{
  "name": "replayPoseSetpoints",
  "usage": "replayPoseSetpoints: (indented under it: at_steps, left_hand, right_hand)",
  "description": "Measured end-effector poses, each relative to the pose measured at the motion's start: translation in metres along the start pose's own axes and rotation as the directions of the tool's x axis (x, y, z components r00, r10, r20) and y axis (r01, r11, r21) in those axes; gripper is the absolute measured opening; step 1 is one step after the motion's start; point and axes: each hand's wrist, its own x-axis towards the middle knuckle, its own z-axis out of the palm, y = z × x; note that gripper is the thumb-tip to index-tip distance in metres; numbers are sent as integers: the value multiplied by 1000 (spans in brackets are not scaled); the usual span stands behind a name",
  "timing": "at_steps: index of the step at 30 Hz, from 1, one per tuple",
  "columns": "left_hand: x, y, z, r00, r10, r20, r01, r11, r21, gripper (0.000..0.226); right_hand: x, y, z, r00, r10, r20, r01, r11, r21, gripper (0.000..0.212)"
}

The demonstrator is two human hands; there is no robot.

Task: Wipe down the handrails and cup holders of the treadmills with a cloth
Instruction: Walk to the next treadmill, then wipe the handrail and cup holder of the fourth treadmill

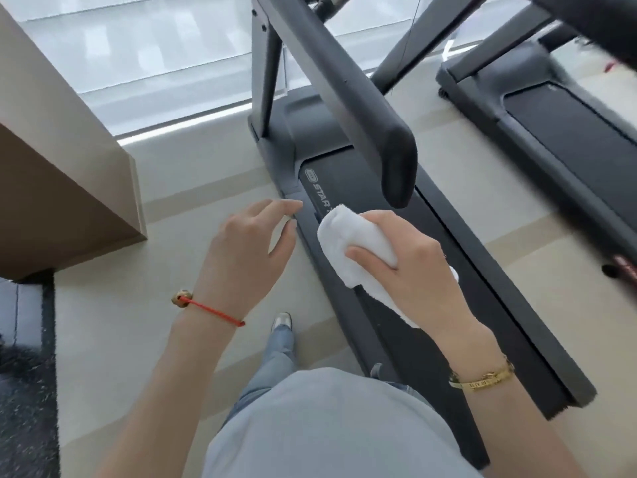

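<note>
The cloth [358,248], white and folded into a thick pad, is gripped in the right hand [410,267], with the thumb across its top face and the fingers curled beneath; a loose end trails out under the wrist. The cloth is held in the air over the near treadmill [448,288], just below and near the rounded end of that machine's left handrail [348,98], with a gap between cloth and rail. The left hand [248,246] holds nothing; its fingers are relaxed and slightly spread, hovering above the floor [138,322] beside the left edge of the treadmill deck. The handrail is a thick black bar that slopes from the far upright frame down toward the viewer and crosses over the walking belt, which carries a printed "STAR" mark partly hidden behind the cloth. A second treadmill [565,108] stands to the right, parallel and apart, with a pale strip of floor between the two decks. A beige box-shaped column [69,167] occupies the left side, with a dark mat [24,391] at its near base. A bright window [138,56] runs along the far side. A red cord bracelet [210,310] sits on the left wrist and a gold bracelet [482,377] on the right.
</note>
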Motion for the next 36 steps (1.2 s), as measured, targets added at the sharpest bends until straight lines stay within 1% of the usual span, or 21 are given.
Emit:
replayPoseSetpoints:
  at_steps: [3, 6, 9, 12, 15, 17, 20, 23, 27, 30, 36]
  left_hand:
    - [63, -15, -6, 993, 116, 21, -115, 993, -24, 25]
    - [126, -23, -8, 965, 261, 36, -259, 965, -48, 25]
    - [182, -26, -4, 914, 397, 79, -393, 917, -71, 25]
    - [227, -23, 4, 853, 509, 119, -498, 860, -110, 26]
    - [258, -18, 13, 797, 584, 152, -567, 811, -141, 27]
    - [272, -14, 19, 772, 613, 167, -592, 789, -162, 27]
    - [290, -9, 29, 745, 645, 172, -616, 764, -194, 26]
    - [304, -5, 38, 738, 651, 179, -616, 758, -216, 26]
    - [315, 1, 42, 745, 641, 184, -606, 766, -215, 27]
    - [319, 2, 48, 742, 642, 195, -609, 766, -204, 28]
    - [323, -2, 52, 747, 632, 207, -595, 774, -214, 28]
  right_hand:
    - [36, -10, -4, 989, 36, -143, -42, 998, -40, 38]
    - [69, -18, -11, 954, 90, -286, -102, 994, -28, 33]
    - [97, -22, -21, 879, 105, -465, -150, 987, -61, 31]
    - [121, -26, -32, 791, 75, -607, -199, 970, -139, 37]
    - [140, -24, -42, 724, 87, -685, -250, 958, -142, 38]
    - [151, -22, -47, 692, 102, -714, -272, 954, -127, 37]
    - [166, -17, -51, 647, 97, -756, -296, 946, -133, 36]
    - [179, -10, -59, 613, 65, -788, -297, 943, -153, 35]
    - [191, -2, -70, 615, 43, -788, -299, 937, -182, 36]
    - [195, 7, -65, 667, 62, -742, -315, 926, -206, 39]
    - [191, 20, -36, 776, 223, -590, -376, 914, -149, 39]
